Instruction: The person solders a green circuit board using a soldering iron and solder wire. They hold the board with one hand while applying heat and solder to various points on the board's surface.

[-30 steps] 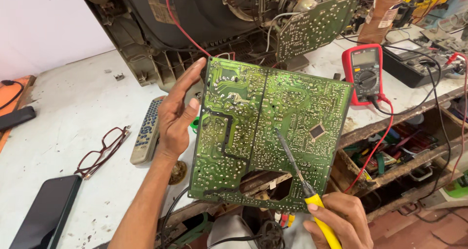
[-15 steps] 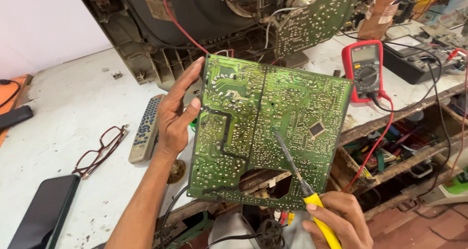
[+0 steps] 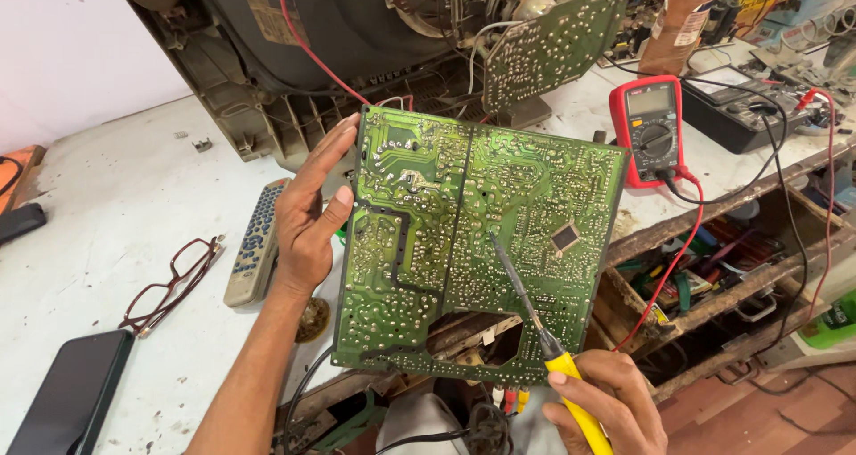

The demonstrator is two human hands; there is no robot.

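Note:
A large green circuit board point(image 3: 473, 241) stands tilted upright in front of me, solder side facing me. My left hand point(image 3: 308, 219) grips its left edge, thumb on the front. My right hand point(image 3: 606, 401) at the bottom holds a soldering iron point(image 3: 535, 317) with a yellow handle. Its thin metal tip rests on the board near the middle, left of a small black chip point(image 3: 565, 236).
An opened old television point(image 3: 294, 54) with a smaller circuit board point(image 3: 548, 49) stands behind. A red multimeter point(image 3: 648, 130) with red and black leads lies right. A remote point(image 3: 254, 241), glasses point(image 3: 174, 281) and a phone point(image 3: 71, 393) lie left. A cluttered wooden drawer point(image 3: 713, 268) is open at right.
The view has shifted slightly. Both hands, the board and the iron stay in nearly the same position, the tip still on the board's middle.

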